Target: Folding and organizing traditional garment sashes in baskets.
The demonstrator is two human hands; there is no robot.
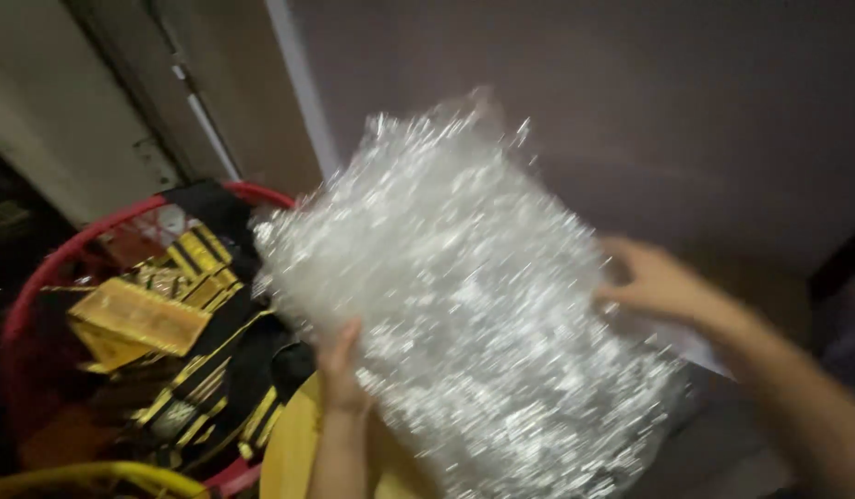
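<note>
Both hands on it: left hand gripping lower edge, right hand clasping far side of crinkly clear plastic bag, lifted beside red-rimmed basket; nothing set down yet.

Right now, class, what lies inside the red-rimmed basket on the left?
The red-rimmed basket holds black cloth with yellow bands and a gold patterned piece. The bubble wrap sheet, held by both hands, covers its right side; the bottom is hidden.

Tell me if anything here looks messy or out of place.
Nothing looks damaged or spilled. The bubble wrap is held up between both hands, and black and gold fabric lies heaped untidily in the red basket.
</note>
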